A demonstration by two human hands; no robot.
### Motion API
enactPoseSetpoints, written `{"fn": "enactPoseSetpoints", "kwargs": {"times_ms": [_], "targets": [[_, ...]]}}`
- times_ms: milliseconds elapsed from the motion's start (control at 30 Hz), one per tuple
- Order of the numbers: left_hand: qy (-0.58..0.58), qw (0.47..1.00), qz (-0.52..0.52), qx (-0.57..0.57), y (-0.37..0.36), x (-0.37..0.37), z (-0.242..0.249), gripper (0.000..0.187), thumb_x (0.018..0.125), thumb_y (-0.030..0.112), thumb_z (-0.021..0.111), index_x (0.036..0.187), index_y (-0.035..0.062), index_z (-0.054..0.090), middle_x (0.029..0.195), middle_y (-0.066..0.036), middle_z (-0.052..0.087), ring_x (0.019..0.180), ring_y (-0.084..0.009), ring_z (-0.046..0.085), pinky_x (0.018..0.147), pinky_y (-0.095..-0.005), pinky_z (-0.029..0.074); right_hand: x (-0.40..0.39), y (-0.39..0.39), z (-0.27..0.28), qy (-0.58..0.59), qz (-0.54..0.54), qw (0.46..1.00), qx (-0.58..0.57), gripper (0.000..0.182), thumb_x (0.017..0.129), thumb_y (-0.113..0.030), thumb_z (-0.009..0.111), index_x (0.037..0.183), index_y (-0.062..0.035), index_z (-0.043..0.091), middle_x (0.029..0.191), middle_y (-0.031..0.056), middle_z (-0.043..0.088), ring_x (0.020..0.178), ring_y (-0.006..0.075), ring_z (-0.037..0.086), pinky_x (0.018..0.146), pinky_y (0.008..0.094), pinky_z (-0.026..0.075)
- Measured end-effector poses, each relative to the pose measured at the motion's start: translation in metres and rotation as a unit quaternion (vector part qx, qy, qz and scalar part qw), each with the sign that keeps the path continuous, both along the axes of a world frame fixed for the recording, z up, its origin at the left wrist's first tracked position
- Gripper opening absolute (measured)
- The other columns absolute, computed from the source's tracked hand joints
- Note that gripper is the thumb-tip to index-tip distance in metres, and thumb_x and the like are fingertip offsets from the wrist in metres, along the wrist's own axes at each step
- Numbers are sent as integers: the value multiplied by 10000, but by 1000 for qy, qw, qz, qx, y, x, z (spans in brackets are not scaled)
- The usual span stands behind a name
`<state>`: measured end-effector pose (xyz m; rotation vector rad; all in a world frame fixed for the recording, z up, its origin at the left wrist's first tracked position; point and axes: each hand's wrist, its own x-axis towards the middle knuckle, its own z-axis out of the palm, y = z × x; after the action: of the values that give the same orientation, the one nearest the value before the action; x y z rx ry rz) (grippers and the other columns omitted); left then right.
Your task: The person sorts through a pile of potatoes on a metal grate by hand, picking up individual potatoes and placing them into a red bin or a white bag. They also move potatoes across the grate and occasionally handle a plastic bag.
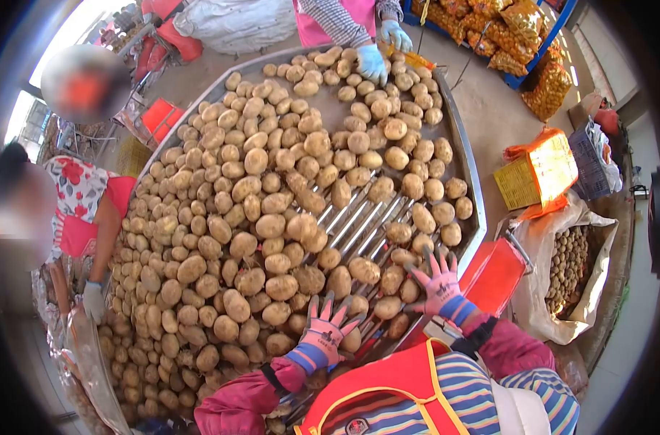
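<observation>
Many brown potatoes (237, 305) cover a large metal-rimmed sorting table (466, 156). Bare metal rollers (359, 221) show between them near the middle. My left hand (326, 335), in a pink and grey glove, is spread palm down over potatoes at the near edge, fingers apart. To its right my right hand (439, 285), gloved alike, has its fingers stretched out beside potatoes at the table's right corner. Neither hand holds a potato.
Across the table a person's blue-gloved hand (372, 64) touches potatoes. Another person's gloved hand (94, 301) is at the left edge. On the right are a red chute (494, 274), a white sack of potatoes (527, 290) and a yellow crate (517, 185).
</observation>
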<state>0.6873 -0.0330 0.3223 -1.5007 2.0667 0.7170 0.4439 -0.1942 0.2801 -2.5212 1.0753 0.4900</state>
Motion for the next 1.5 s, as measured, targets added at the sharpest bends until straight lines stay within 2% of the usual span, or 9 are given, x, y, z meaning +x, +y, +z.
{"fn": "enactPoseSetpoints", "kwargs": {"times_ms": [200,333,467,700,733,867,1033,1267,1500], "targets": [[3,999,-4,-34,-38,-11,-32,836,658,498,678,1410,342,348,1486,-155,261,1368,-415,210,1052,-666,61,17,-41,-29,-98,49,994,-21,920,502,-512,814,1327,-314,458,1457,158,283,1352,480,171,1034,666,202],[-71,973,3,-220,-70,-17,-64,758,743,480,617,1424,337,317,1504,-168,222,1384,-414,179,1067,-650,51,50,-76,-22,-81,13,995,-49,862,586,-381,814,1352,-312,425,1493,126,226,1375,436,149,1043,650,215],[-57,942,192,-271,-101,2,-26,802,753,537,606,1414,168,339,1466,-170,308,1378,-363,222,1117,-545,64,74,-98,-21,-46,-23,998,-42,862,648,-331,789,1390,-329,351,1497,99,228,1384,384,178,1060,598,244],[-48,961,4,-271,-59,-31,4,784,784,632,483,1397,155,380,1457,-160,327,1386,-327,211,1129,-525,46,26,-47,-87,-365,-112,919,-94,593,781,-235,671,1336,-219,463,1432,131,356,1346,401,257,1090,516,211],[-33,973,33,-228,-49,-37,2,789,778,612,510,1400,147,374,1457,-162,328,1386,-335,209,1133,-510,54,18,-29,-70,-276,-94,949,-119,581,801,-263,644,1345,-199,449,1435,128,352,1345,409,251,1090,525,197],[-19,980,1,-199,-6,-38,-43,785,762,559,580,1383,118,389,1444,-160,348,1379,-344,218,1138,-481,74,9,-4,-86,-318,-106,935,-112,596,828,-357,604,1354,-140,424,1433,130,349,1342,434,230,1091,530,179],[-17,978,38,-202,23,-63,-23,752,768,547,583,1360,115,415,1416,-162,385,1354,-342,269,1124,-501,109,11,-8,-89,-332,-113,933,-84,724,814,-402,630,1388,-68,339,1422,167,350,1330,347,300,1101,485,181],[-30,940,149,-306,79,-49,-13,742,708,554,635,1279,98,503,1312,-157,486,1288,-339,368,1089,-575,116,9,-7,-79,-273,-92,955,-74,814,710,-363,709,1384,-91,342,1423,218,319,1338,353,282,1110,486,168],[-40,902,290,-316,121,-53,-18,818,598,581,718,1306,236,498,1374,-136,413,1286,-402,305,1077,-610,81,-16,-7,-51,-195,14,978,-77,716,747,-427,656,1362,-160,405,1411,219,339,1333,380,285,1105,498,195]]}}
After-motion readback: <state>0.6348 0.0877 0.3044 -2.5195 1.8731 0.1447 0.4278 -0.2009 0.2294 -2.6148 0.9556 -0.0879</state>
